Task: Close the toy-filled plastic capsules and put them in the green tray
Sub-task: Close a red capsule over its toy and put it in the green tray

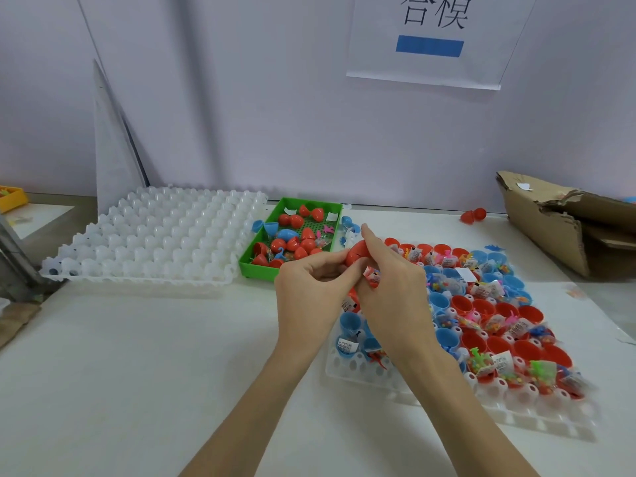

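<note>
Hands: left hand [311, 282] and right hand [389, 287] both gripping red capsule [358, 253] mid-frame, beside green tray [256, 268] | Risk: toy packet getting pinched in the seam, halves failing to snap.

We read two large dark characters, "合模", cut off at the top, on the white paper sheet [426, 43] on the wall, above a blue bar. The small white labels [503, 363] on the toy packets carry print too small for us to read.
</note>
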